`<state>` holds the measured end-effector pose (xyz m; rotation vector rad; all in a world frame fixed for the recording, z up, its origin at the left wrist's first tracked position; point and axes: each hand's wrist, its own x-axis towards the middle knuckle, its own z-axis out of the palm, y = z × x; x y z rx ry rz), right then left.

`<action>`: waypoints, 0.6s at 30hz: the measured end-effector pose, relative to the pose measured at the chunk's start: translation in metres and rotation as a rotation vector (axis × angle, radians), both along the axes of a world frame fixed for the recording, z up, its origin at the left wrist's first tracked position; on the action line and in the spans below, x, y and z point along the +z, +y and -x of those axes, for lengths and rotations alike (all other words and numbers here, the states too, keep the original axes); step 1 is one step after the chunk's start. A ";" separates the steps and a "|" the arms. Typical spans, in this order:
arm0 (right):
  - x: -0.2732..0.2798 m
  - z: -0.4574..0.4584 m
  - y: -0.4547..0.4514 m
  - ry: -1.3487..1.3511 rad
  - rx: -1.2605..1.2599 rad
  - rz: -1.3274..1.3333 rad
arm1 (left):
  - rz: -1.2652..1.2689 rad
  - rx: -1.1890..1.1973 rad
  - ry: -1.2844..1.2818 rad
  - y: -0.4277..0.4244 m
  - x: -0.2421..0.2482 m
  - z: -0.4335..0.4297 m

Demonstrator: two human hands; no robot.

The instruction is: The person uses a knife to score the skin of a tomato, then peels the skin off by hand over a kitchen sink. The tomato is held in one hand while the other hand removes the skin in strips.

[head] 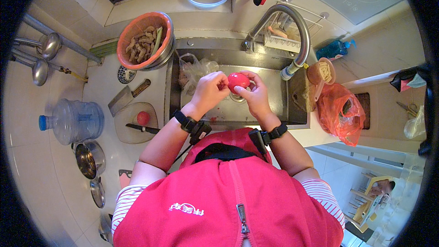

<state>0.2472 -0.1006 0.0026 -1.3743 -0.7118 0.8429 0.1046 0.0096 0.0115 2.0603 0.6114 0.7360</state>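
Observation:
A glossy red tomato (238,81) is held over the steel sink (260,109), above its drain. My right hand (255,94) grips the tomato from its right side, with the thumb across the front. At its left edge, the fingertips of my left hand (212,89) are pinched together against it; whether a bit of skin is between them cannot be made out. Behind my left hand, a clear plastic bag (197,68) lies in the sink's left part. Small red scraps (213,119) are on the sink floor near the front.
On the left counter, a clear plate (125,130) carries another red tomato (143,118) and a black-handled knife (145,128). A cleaver (121,99) lies behind it. Ginger-like roots (140,46) fill an orange basket (125,29). The faucet (305,37) arches over the sink's right side, near a red bag (337,109).

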 end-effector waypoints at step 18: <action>0.008 0.000 0.004 0.271 -0.059 -0.027 | 0.199 0.062 -0.188 0.002 -0.005 -0.004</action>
